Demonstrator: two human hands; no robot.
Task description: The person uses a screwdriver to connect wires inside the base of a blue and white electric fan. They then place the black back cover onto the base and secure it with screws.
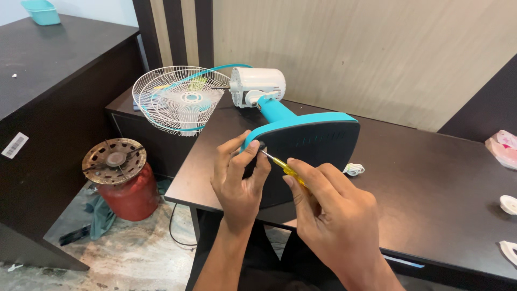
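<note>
A turquoise and white table fan lies on its side on the dark desk, its black-bottomed base tipped up toward me. My left hand pinches the base's left edge, thumb and finger close to a small dark foot. My right hand holds a yellow-handled screwdriver, its metal tip touching the base just beside my left fingers. The white motor housing and the white wire grille point away to the left.
A coiled white cord lies on the desk behind the base. Small white and pink items sit at the right edge. A red gas cylinder with a rusty burner stands on the floor left, beside a black cabinet carrying a teal tub.
</note>
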